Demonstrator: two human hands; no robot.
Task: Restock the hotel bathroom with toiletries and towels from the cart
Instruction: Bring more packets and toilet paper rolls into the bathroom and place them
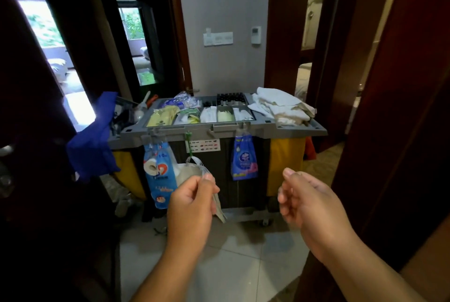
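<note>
Now, your left hand pinching pale packets and right hand loosely curled, empty, you're mid-collection, likely reaching next for towels on the cart.

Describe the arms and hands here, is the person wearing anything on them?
Nothing worn shows. The left hand and right hand have no gloves or rings, with short plain nails. The left forearm and right forearm are bare to the frame's edge: no sleeves, watch or bracelet.
</note>
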